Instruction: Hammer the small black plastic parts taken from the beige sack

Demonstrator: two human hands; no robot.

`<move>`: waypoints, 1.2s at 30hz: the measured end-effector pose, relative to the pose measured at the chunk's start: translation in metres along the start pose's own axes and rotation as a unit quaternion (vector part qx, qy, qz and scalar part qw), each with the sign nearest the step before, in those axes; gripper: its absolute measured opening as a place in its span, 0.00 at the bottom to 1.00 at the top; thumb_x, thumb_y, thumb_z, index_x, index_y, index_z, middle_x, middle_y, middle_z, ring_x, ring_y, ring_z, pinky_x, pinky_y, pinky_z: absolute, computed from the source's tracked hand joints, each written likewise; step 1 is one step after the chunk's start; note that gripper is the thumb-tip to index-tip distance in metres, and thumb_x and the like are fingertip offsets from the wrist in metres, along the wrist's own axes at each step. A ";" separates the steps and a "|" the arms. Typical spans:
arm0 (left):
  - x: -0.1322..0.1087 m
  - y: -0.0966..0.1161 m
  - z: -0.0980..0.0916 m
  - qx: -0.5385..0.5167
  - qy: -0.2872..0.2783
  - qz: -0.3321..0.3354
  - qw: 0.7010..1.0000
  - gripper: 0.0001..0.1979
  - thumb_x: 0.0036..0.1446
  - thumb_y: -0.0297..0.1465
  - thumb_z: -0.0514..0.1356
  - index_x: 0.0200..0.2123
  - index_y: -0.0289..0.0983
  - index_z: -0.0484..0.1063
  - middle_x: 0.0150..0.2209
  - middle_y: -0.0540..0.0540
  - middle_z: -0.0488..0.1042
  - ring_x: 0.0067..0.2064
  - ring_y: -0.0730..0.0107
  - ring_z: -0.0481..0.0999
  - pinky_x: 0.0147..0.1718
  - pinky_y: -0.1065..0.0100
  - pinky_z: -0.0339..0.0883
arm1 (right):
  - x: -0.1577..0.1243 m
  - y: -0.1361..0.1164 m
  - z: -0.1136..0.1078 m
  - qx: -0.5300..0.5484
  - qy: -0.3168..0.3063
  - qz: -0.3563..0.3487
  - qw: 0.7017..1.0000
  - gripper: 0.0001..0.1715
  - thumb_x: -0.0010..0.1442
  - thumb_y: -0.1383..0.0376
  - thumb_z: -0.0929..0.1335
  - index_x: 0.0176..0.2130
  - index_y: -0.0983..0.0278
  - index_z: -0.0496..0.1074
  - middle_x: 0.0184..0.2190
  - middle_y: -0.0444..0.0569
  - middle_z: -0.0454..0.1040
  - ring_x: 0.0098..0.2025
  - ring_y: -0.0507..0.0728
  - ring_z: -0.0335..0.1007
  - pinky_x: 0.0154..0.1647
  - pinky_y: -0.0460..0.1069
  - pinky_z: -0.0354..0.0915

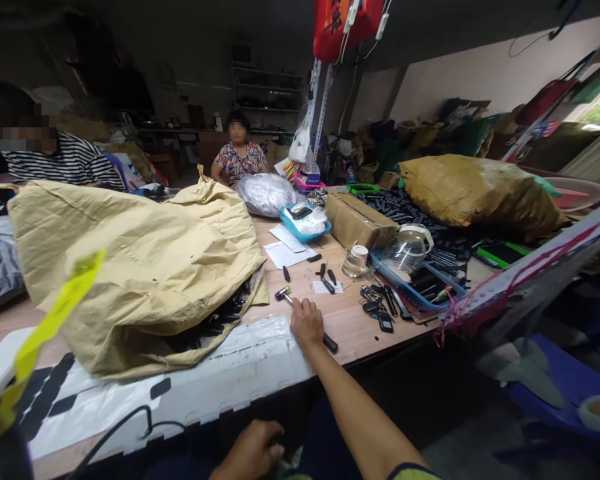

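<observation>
Over the table (353,315), the right hand (307,323) closes round a hammer (283,293) mid-shaft, apparently for balance, head just beyond it; below-left, the left hand (253,448) curls, its grip unclear.

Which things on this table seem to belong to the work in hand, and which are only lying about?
Likely in use:
- hammer, held by the right hand

Probably just lying about:
- keys
- cardboard box
- lidded jar
</observation>
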State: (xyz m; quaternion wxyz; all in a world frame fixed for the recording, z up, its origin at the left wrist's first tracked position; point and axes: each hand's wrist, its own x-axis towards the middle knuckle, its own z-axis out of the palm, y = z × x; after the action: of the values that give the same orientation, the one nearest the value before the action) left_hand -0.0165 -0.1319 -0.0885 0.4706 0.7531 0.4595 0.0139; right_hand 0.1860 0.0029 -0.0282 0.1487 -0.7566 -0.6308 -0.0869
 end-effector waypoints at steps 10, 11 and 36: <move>-0.018 0.052 -0.123 -0.026 0.367 0.014 0.930 0.12 0.58 0.36 0.58 0.38 0.41 0.80 0.38 0.46 0.82 0.39 0.62 0.78 0.41 0.64 0.72 | -0.001 0.007 -0.014 0.016 -0.025 0.004 1.000 0.20 0.66 0.67 0.60 0.53 0.62 0.73 0.40 0.56 0.69 0.44 0.62 0.62 0.38 0.52 0.56; -0.014 0.044 -0.131 0.004 0.408 -0.006 0.913 0.11 0.58 0.35 0.57 0.37 0.40 0.80 0.37 0.45 0.81 0.38 0.61 0.77 0.41 0.64 0.71 | -0.001 0.008 -0.013 0.017 -0.026 0.003 1.000 0.20 0.66 0.68 0.60 0.53 0.62 0.72 0.40 0.56 0.69 0.44 0.62 0.62 0.38 0.52 0.55; 0.025 0.063 -0.145 0.305 0.334 0.054 0.890 0.07 0.61 0.30 0.61 0.42 0.42 0.76 0.41 0.43 0.75 0.47 0.55 0.69 0.46 0.58 0.61 | -0.001 0.004 -0.007 -0.014 0.001 0.005 1.000 0.19 0.65 0.69 0.61 0.53 0.62 0.72 0.39 0.55 0.69 0.42 0.60 0.60 0.37 0.51 0.54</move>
State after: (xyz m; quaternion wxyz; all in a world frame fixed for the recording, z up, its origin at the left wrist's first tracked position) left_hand -0.0248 -0.0216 0.0278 0.0347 0.8340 0.5299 0.1495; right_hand 0.1901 -0.0005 -0.0223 0.1388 -0.7616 -0.6257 -0.0959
